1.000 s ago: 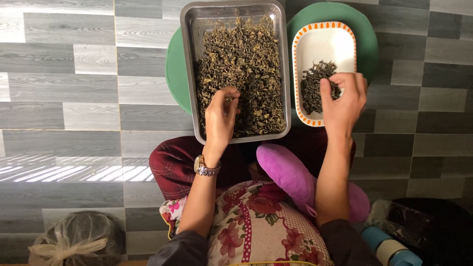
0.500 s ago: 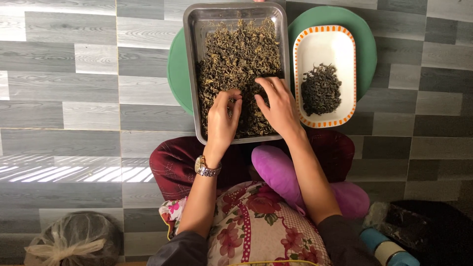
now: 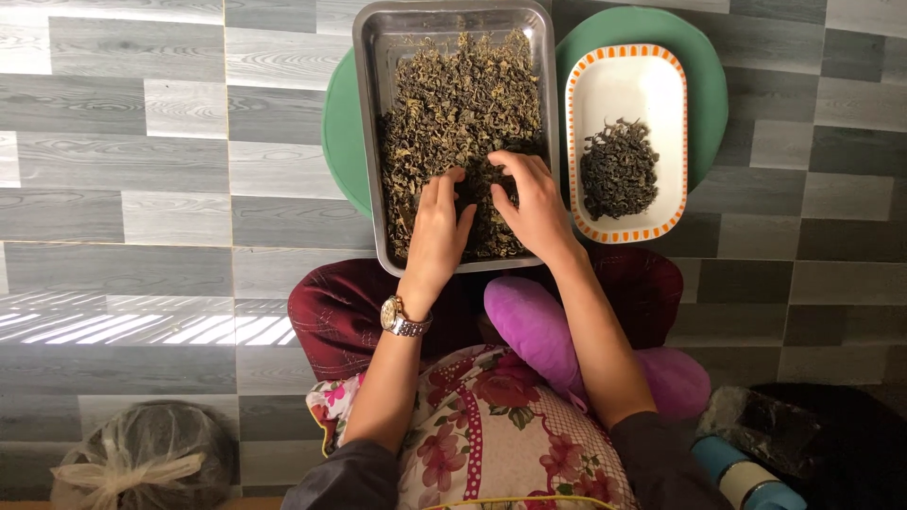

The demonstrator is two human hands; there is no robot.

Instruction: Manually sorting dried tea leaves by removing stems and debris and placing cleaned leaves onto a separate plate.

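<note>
From the head view, both hands work in a rectangular metal tray heaped with dried, curled brownish-green leaves. The left hand lies palm down on the leaves near the tray's near edge, fingers spread loosely and open, gripping nothing that can be seen; a metal wristwatch sits on its wrist. The right hand rests just beside it, toward the tray's near right corner, fingers bent into the leaves; whether the fingertips pinch any leaf cannot be told. The tray stands on a round green stool, over its middle and left part. Touching the tray's right side, on the stool's right part, is a white oblong dish with an orange patterned rim, holding a small dark pile of sorted leaves in its near half. Below the tray are dark red trousered knees, a purple cushion and a floral garment. On the grey plank floor a tied clear bag lies at the near left.
</note>
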